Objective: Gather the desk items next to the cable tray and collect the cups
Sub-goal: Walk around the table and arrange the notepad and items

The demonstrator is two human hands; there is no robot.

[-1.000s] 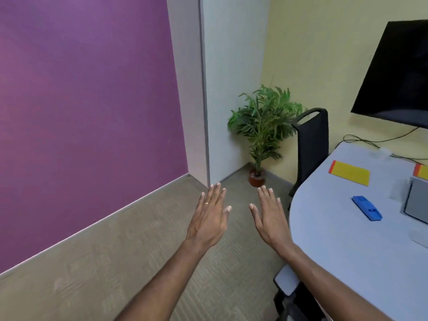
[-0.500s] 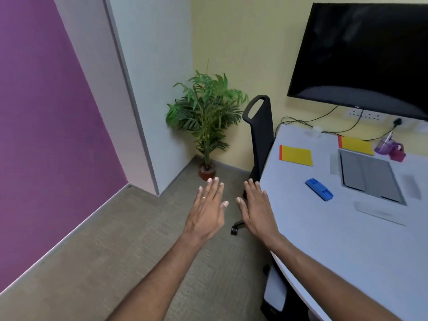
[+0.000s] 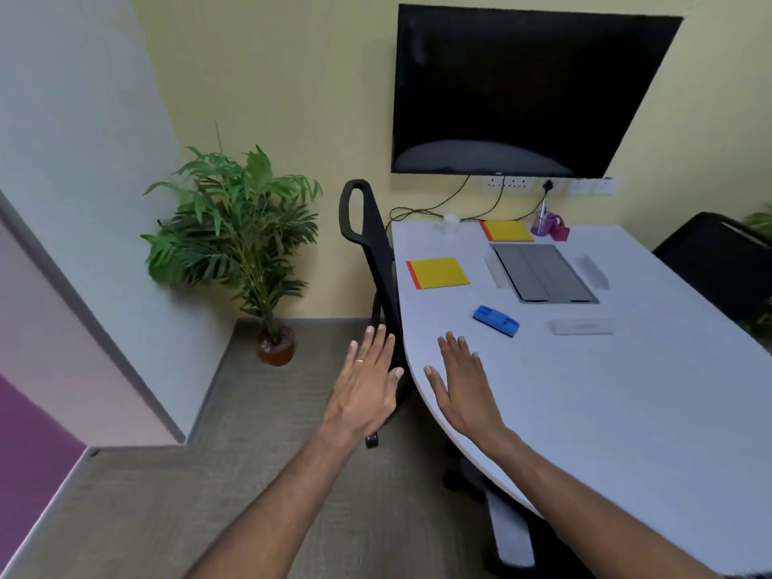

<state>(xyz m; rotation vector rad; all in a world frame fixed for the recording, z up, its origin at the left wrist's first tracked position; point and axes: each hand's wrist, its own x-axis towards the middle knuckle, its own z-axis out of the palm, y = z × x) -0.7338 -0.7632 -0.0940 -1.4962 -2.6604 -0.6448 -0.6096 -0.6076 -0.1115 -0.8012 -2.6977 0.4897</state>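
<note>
Both hands are stretched out flat, palms down, fingers straight, holding nothing. The left hand (image 3: 367, 382) hovers over the floor just off the worktop (image 3: 605, 411), in front of the black chair (image 3: 376, 252). The right hand (image 3: 463, 386) is above the worktop's near curved edge. The grey cable tray (image 3: 543, 273) sits in the worktop toward the wall. A yellow pad (image 3: 438, 272) lies left of it and a second yellow pad (image 3: 507, 230) behind it. A blue block (image 3: 496, 320) lies between the right hand and the tray. A purple cup (image 3: 543, 224) and a pink cup (image 3: 559, 232) stand side by side at the back, and a small white cup (image 3: 451, 223) stands near the back left corner
</note>
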